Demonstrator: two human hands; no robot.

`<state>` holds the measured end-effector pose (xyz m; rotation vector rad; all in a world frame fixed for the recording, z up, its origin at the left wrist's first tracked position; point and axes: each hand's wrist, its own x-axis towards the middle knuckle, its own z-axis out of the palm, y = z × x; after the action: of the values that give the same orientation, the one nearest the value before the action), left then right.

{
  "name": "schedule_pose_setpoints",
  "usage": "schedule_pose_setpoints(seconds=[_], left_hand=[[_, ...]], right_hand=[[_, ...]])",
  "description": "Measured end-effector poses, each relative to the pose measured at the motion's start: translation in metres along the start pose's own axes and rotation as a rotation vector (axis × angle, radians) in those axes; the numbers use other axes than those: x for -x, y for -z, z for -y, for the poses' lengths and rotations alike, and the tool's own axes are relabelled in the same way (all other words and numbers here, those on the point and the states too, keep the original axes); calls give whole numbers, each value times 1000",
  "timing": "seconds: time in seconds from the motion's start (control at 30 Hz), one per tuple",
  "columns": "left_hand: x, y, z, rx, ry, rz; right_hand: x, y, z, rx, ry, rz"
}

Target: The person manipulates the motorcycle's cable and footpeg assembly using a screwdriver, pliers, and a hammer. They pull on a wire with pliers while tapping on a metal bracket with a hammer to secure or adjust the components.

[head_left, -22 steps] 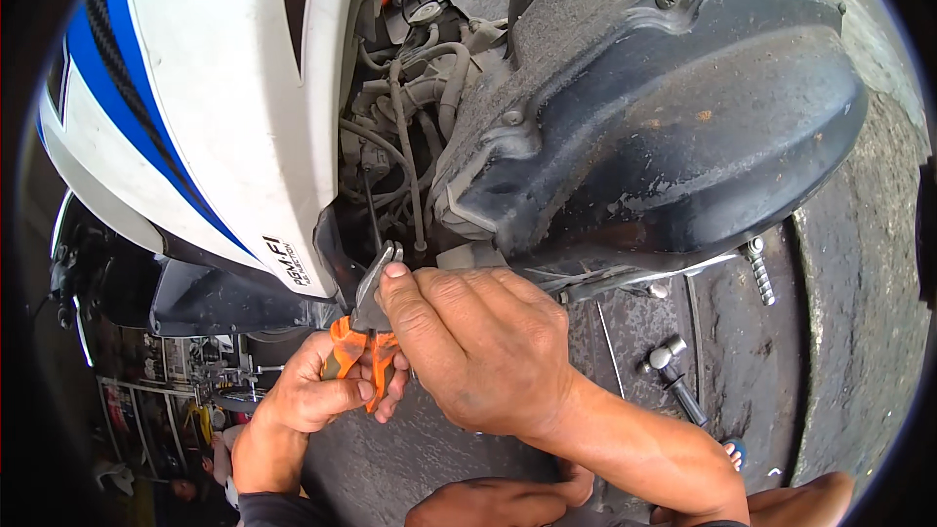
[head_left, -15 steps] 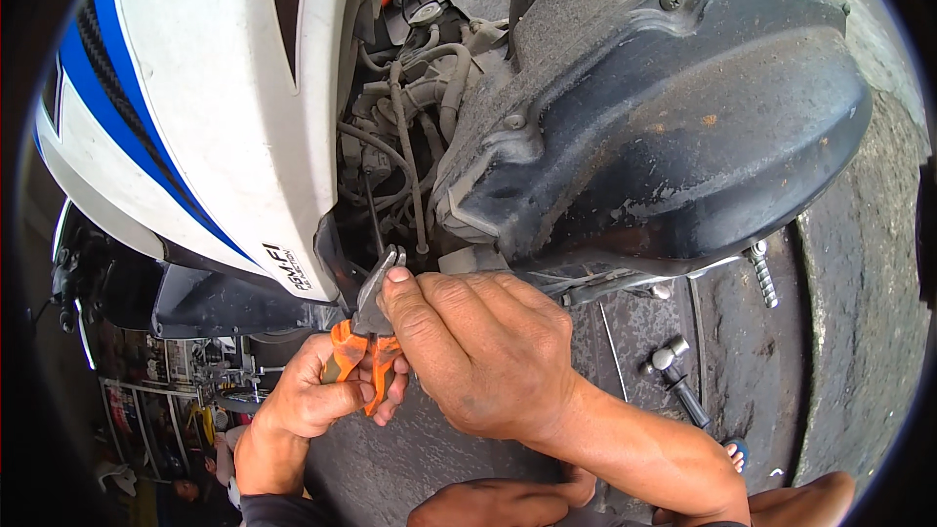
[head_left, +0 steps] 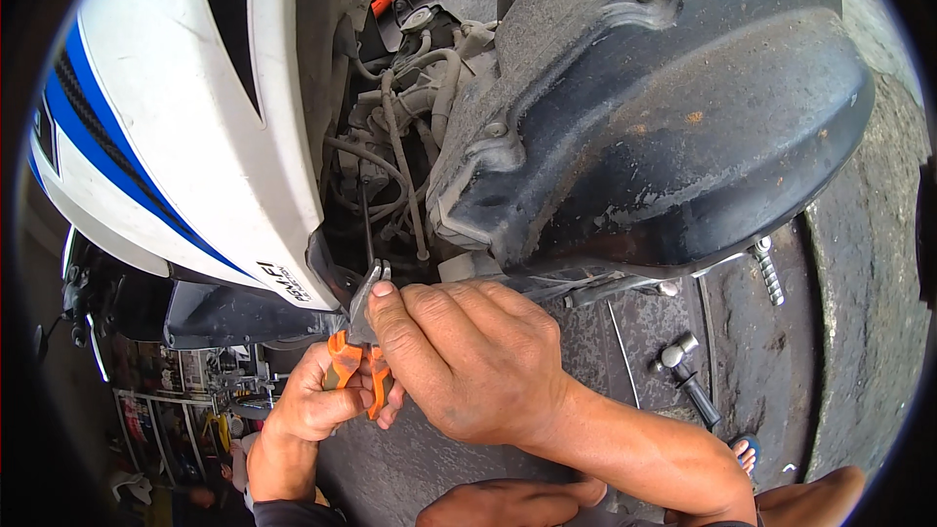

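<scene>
Below the gap between the scooter's white-and-blue fairing [head_left: 195, 88] and scuffed black side cover [head_left: 673, 127]: left hand [head_left: 310, 408] grips orange-handled pliers [head_left: 360, 327], metal nose up. Right hand [head_left: 473, 361] curled against pliers' head, thumb by the tips; fingers partly hidden, can't tell what they hold. Thin dark rod [head_left: 367, 220] just above, near hoses [head_left: 398, 127]. Black-handled hammer [head_left: 688, 381] on floor [head_left: 761, 361], right side.

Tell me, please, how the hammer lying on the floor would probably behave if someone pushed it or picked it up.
The hammer would likely feel heavy at one end, since its head looks like metal. It should stay stiff: the black handle looks thick. Pushed, it may swivel rather than roll, because the head sticks out.
</scene>
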<state>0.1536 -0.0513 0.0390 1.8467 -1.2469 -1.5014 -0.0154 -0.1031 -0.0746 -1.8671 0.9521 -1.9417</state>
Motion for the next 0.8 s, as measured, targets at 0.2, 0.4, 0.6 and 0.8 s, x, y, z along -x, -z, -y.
schedule_pose_setpoints(seconds=[0.2,0.4,0.6,0.8], left_hand=[[0,0,6,29,-43,6],[-1,4,16,-39,-117,-22],[-1,5,25,-6,-137,-113],[0,6,27,-79,-118,-237]], right_hand=[[2,-4,2,-17,9,-41],[5,-9,3,-50,2,-72],[6,-11,5,-60,-4,-83],[8,-13,4,-66,14,-99]])
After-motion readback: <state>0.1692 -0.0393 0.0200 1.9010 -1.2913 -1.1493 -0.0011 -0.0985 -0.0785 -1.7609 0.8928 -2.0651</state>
